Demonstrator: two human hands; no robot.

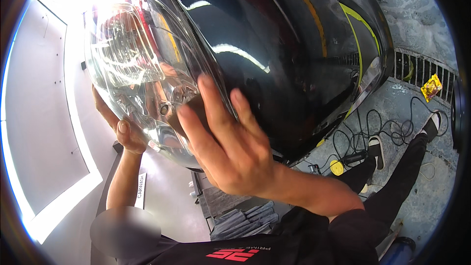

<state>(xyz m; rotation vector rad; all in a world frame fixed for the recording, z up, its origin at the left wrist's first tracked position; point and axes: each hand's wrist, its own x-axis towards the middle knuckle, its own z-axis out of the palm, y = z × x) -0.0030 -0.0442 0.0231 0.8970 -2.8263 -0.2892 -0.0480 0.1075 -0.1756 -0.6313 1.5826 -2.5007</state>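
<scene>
A clear car headlight (130,44) fills the upper left, set in glossy black bodywork (274,68). Against its lower outer rim rests my left hand (128,135), with the fingers stretched along the far side of the lens and partly hidden by it. My right hand (228,147) lies over the inner lower end of the headlight, fingers spread. Under these fingers shows a dark brown flat piece (197,109), pressed to the lens. Whether it is cloth, a pad or an abrasive sheet I cannot tell.
Grey towels (245,222) hang below my right hand. On the floor at right lie tangled black cable (392,130), a black power tool (354,157), a yellow round pad (336,168) and a shiny yellow wrapper (431,88) by the drain grate (422,66). My shoes (376,153) stand nearby.
</scene>
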